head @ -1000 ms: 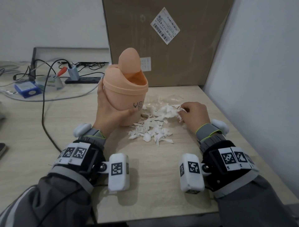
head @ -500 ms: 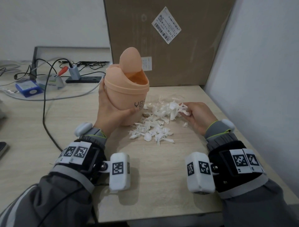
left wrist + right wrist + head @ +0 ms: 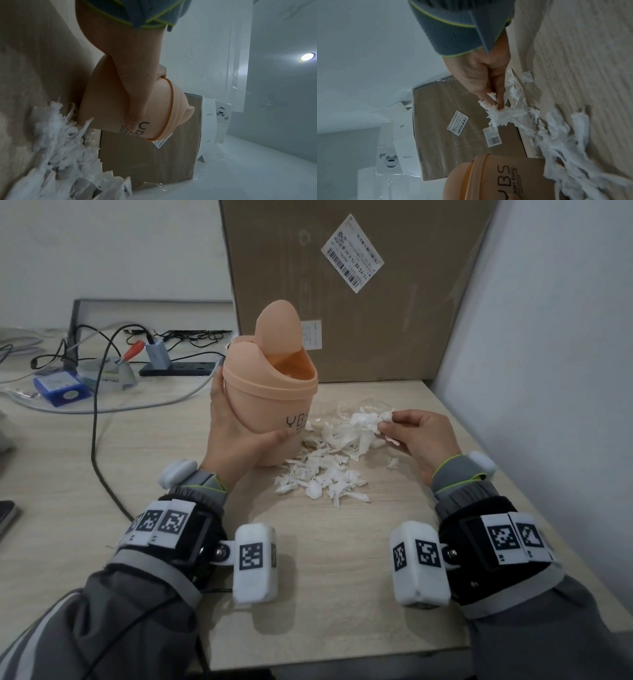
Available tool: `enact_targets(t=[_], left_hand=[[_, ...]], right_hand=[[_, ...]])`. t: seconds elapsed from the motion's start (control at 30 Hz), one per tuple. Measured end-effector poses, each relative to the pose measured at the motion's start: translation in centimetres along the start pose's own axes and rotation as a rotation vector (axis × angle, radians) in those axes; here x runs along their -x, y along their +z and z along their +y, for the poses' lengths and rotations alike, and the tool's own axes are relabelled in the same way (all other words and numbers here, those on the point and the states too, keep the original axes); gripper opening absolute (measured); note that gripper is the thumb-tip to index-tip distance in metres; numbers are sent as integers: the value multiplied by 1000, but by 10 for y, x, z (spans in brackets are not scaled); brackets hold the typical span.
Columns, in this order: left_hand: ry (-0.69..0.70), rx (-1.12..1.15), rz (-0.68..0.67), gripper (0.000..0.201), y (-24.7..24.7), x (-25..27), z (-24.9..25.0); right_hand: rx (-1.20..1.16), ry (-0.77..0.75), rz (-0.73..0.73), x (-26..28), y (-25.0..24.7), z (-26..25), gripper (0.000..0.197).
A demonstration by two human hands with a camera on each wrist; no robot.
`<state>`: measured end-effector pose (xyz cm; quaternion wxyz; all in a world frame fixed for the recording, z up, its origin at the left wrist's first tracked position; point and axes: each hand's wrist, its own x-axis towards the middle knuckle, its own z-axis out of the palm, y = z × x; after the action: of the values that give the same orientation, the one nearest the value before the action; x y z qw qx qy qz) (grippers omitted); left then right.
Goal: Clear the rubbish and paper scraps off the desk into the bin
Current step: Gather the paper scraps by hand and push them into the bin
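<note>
A small peach bin (image 3: pixel 270 392) with a swing lid tipped up stands on the desk (image 3: pixel 342 559), and my left hand (image 3: pixel 236 440) grips its body from the left side (image 3: pixel 137 94). A pile of torn white paper scraps (image 3: pixel 329 467) lies to the right of the bin (image 3: pixel 505 180). My right hand (image 3: pixel 414 436) pinches a clump of scraps (image 3: pixel 371 419) just above the pile's far right side. In the right wrist view the fingertips (image 3: pixel 494 98) close on that clump (image 3: pixel 498 115).
A big cardboard box (image 3: pixel 359 289) stands against the wall behind the bin. A white wall (image 3: pixel 548 371) borders the desk's right edge. Cables (image 3: pixel 99 405), a blue box (image 3: pixel 60 386) and a power strip (image 3: pixel 178 368) lie at the back left.
My right hand has gathered a clump of scraps, turned palm-up and lifted it off the pile. The left hand and the bin have stayed in place.
</note>
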<state>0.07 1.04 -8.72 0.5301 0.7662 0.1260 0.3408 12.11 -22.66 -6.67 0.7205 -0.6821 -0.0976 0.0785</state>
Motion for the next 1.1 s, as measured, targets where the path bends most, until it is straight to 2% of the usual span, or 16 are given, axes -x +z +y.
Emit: enact_targets(t=[0.1, 0.3, 0.73, 0.87, 1.1], left_hand=[[0, -3, 0, 142, 0, 0, 0], [2, -14, 12, 141, 1, -1, 0], [13, -18, 0, 137, 0, -1, 0], [29, -28, -6, 139, 0, 0, 2], [51, -44, -40, 136, 0, 2, 6]], right_hand=[[71, -90, 80, 2, 0, -4, 17], [-54, -219, 150, 2, 8, -25, 15], [-490, -343, 19, -23, 43, -84, 14], [-438, -358, -40, -20, 59, -81, 15], [-185, -437, -143, -7, 81, -72, 18]])
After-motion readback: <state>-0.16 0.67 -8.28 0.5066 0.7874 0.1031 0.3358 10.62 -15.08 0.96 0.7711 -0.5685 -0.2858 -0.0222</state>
